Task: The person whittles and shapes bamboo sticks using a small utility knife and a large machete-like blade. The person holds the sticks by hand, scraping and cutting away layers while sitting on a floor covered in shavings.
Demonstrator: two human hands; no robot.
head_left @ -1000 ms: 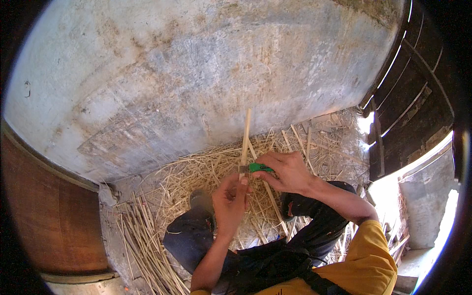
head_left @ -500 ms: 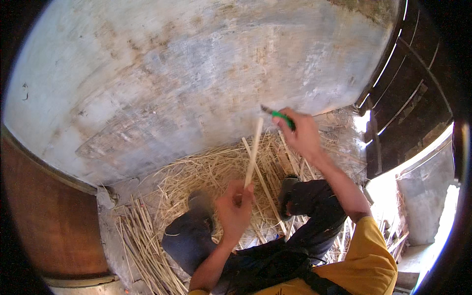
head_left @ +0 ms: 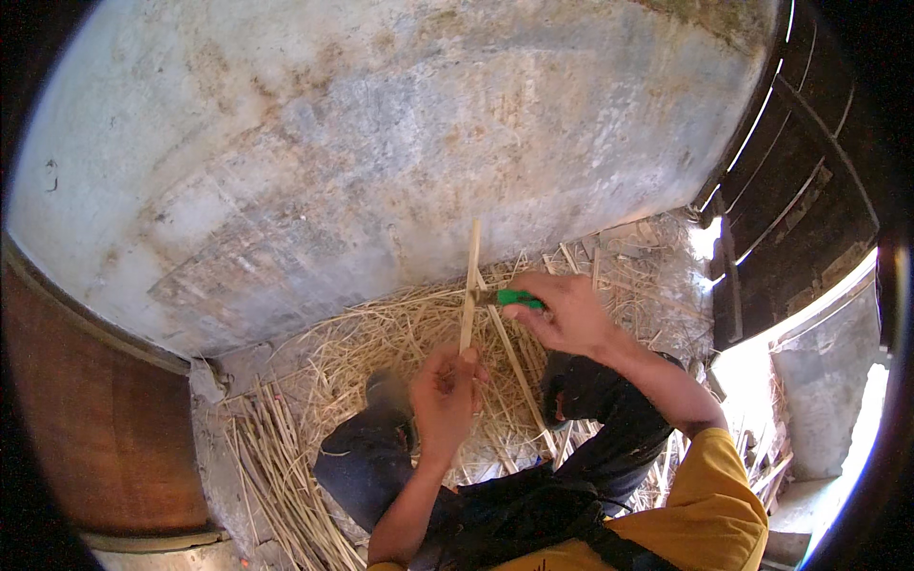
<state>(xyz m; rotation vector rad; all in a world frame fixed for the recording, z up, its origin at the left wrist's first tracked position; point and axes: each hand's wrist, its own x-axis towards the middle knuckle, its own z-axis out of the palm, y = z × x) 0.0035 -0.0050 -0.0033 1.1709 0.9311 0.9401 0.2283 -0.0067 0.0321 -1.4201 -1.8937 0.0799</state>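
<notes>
My left hand (head_left: 446, 395) is closed around the lower end of a pale, flat wooden strip (head_left: 473, 255), which stands nearly upright. In my right hand (head_left: 564, 312) is a knife with a green handle (head_left: 519, 299). Its short dark blade (head_left: 484, 297) points left and meets the strip's right edge about midway up the exposed length. Behind both hands, a thick litter of thin shavings (head_left: 367, 338) covers the floor between and beyond my feet. Whether the blade has cut into the strip cannot be made out.
A stained, whitish wall (head_left: 400, 171) rises just past the shavings. On the left, a bundle of long strips (head_left: 281, 466) lies beside a brown wooden panel (head_left: 95, 409). Dark slatted boards (head_left: 800, 190) stand at the right. More long strips lean near my right knee (head_left: 619, 400).
My right hand has come down and left, bringing the knife from above the strip's top to its side. The strip has tipped slightly left and my left hand has dropped a little.
</notes>
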